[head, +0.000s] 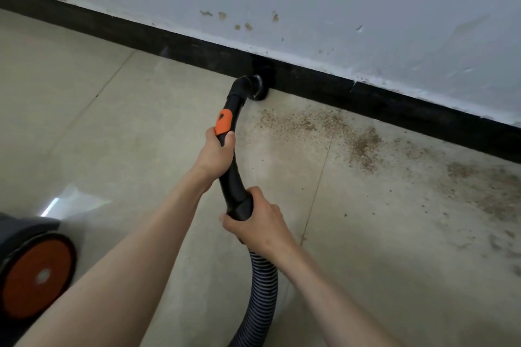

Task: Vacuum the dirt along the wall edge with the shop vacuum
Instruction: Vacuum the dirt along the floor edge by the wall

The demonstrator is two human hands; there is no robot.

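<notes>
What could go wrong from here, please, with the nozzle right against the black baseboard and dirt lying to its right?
The nozzle may scrape the baseboard while missing the dirt, which lies spread out from the wall. The ribbed hose trailing behind the right hand could snag.

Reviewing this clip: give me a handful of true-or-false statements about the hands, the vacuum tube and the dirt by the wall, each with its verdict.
1. Both hands hold the black tube. True: the left hand grips below the orange slider, the right hand near the ribbed hose.
2. The nozzle is lifted well away from the wall. False: it sits at the black baseboard.
3. The brown dirt lies to the right of the nozzle. True.
4. The vacuum body stands at the right. False: it is at the lower left.
</notes>
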